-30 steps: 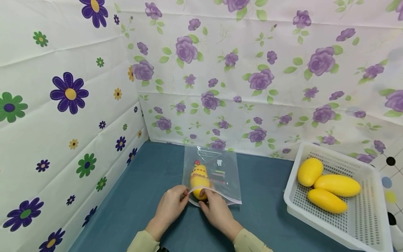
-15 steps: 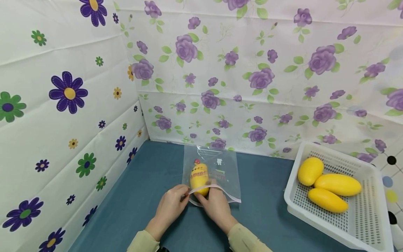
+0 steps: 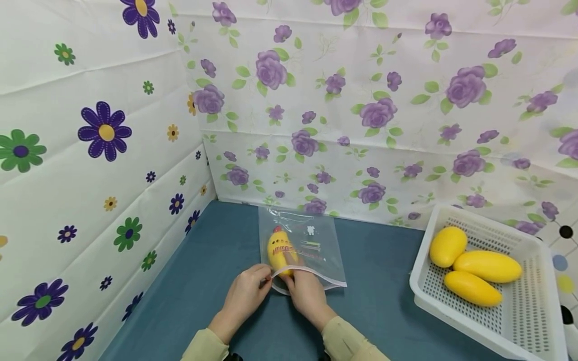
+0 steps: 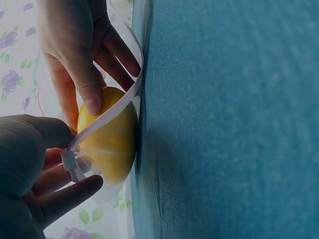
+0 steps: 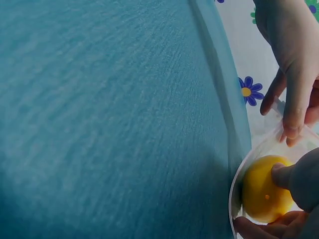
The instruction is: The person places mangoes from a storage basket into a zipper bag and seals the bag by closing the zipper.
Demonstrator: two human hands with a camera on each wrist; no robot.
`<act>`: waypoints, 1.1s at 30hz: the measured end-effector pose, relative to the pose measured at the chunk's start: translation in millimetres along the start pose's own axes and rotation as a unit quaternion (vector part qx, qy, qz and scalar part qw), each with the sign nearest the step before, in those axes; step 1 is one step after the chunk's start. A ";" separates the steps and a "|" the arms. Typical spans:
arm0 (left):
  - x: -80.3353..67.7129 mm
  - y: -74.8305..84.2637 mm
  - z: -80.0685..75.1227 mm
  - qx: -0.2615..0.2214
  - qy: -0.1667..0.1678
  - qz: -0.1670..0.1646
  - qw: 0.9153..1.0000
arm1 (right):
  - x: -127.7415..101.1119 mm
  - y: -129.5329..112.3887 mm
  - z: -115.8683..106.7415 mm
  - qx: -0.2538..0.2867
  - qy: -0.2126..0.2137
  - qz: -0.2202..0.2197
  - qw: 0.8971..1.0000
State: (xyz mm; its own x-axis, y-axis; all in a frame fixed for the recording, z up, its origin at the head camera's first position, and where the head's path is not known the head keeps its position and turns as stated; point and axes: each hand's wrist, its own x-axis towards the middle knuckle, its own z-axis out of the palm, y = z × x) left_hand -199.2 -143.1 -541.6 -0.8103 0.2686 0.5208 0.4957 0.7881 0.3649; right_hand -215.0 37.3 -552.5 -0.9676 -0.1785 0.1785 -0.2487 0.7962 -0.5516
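We logged one clear plastic zip-top bag (image 3: 301, 250) with small printed marks, lying flat on the blue-green cloth tabletop (image 3: 217, 281) near the back wall, its mouth toward us; one yellow oval mango (image 3: 281, 249) sat inside it, wholly past the mouth. Left hand (image 3: 246, 296): fingers curled, pinching the white zip strip (image 4: 107, 112) at the bag's left corner and holding the mouth up. Right hand (image 3: 307, 296): reaching into the mouth, fingertips resting on the mango, thumb on its top, not closed round it. We judged the loading of this fruit as done bar withdrawal of the right hand; the bag remained unsealed. Three further yellow mangoes (image 3: 478, 268) lay in the white perforated plastic basket (image 3: 515, 316) well apart to the right, none yet bagged. Against the frame of a second before, we noted the mango lying deeper in the bag, farther from the mouth, with both hands at the same places
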 end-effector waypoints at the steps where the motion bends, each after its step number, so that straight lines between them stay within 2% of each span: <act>1: 0.1 -0.1 0.1 0.000 -0.001 0.000 1.000 | 0.1 -0.1 0.5 -0.006 0.006 -0.005 1.000; 8: -0.2 0.3 0.7 0.001 0.002 -0.001 1.000 | 5.6 -0.2 4.9 -0.012 0.042 0.008 0.999; 16: -1.6 0.1 1.9 0.000 -0.003 -0.011 1.000 | 16.4 -0.8 8.1 0.009 0.036 0.037 0.999; 25: -3.3 -2.4 0.1 -0.002 -0.002 -0.002 1.000 | 26.6 -3.5 20.4 0.026 0.037 0.014 0.999; 33: -4.3 -3.9 -1.5 -0.008 -0.006 -0.005 1.000 | 35.6 -20.5 26.2 -0.009 0.056 0.085 0.995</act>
State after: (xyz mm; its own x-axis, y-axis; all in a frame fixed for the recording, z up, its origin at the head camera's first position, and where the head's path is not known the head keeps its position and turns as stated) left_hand -197.2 -148.1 -544.2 -0.8186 0.2683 0.5078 0.4933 0.7812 0.3826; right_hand -245.4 -0.5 -556.2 -0.9844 0.0251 0.1739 -0.0794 0.8193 -0.5678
